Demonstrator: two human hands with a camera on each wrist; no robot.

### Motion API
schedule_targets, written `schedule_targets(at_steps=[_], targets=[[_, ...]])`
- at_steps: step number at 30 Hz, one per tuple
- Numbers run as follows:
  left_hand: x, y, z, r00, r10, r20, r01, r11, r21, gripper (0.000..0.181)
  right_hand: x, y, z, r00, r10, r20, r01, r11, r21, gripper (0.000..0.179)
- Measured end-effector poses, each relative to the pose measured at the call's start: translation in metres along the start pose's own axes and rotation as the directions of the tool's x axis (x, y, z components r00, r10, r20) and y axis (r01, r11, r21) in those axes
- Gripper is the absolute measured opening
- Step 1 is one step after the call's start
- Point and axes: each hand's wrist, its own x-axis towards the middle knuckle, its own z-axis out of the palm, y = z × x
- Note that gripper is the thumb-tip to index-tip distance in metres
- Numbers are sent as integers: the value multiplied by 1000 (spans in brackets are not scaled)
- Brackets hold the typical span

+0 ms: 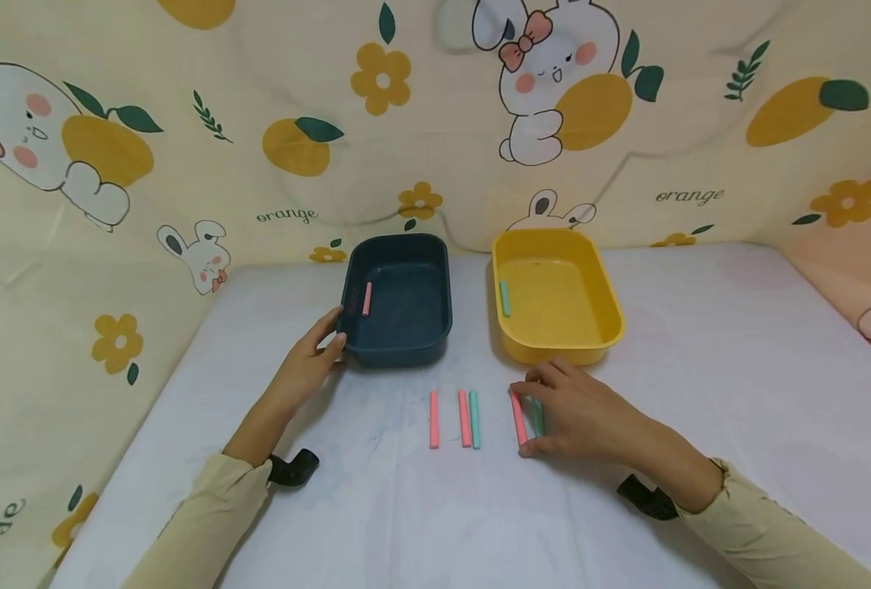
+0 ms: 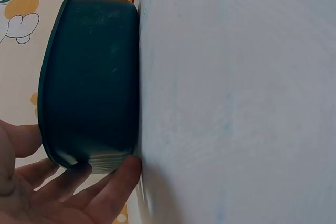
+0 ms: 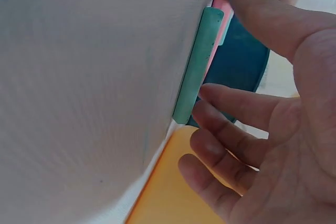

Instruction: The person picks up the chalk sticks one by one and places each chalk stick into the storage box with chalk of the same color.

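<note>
My left hand [image 1: 310, 353] rests against the left side of a dark blue tub [image 1: 398, 357], its fingers spread along the outer wall in the left wrist view. One pink chalk stick [image 1: 366, 299] lies inside that tub. In front of the yellow tub [image 1: 612, 329], my right hand [image 1: 578, 413] pinches another pink chalk stick [image 1: 519, 419] end to end between thumb and index finger. Close beside it is a green chalk stick [image 3: 198, 66], partly covered by the hand in the head view. A light green chalk stick [image 1: 505, 298] sits in the yellow tub.
Left of the right hand, two pink chalk sticks [image 1: 434, 419] and a light green one [image 1: 475, 419] lie on the white tabletop [image 1: 406, 515]. A patterned cloth [image 1: 420, 139] hangs behind the tubs. Dark wrist mounts [image 1: 295, 468] jut from both sleeves.
</note>
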Motion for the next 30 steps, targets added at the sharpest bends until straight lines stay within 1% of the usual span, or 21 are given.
schedule_targets(at_steps=[5, 11, 16, 21, 28, 30], targets=[[0, 0, 1, 1000, -21, 8, 22, 999, -48, 57, -1, 1, 0, 1000, 1, 6, -1, 1000, -6, 80], [0, 0, 0, 1000, -7, 23, 9, 994, -107, 57, 0, 3, -1, 1000, 15, 27, -15, 1000, 13, 78], [1, -2, 0, 1000, -5, 20, 7, 995, -101, 56, 1, 3, -1, 999, 19, 32, -20, 999, 36, 76], [0, -3, 0, 1000, -5, 18, 7, 995, -100, 56, 1, 4, 0, 1000, 23, 14, -24, 998, 56, 75], [0, -4, -2, 999, -45, 12, 46, 996, -74, 57, 3, 0, 0, 999, 19, -36, -16, 995, 96, 79], [0, -4, -3, 999, -45, 13, 46, 995, -85, 58, 3, -1, -1, 999, 19, -40, -15, 996, 90, 80]])
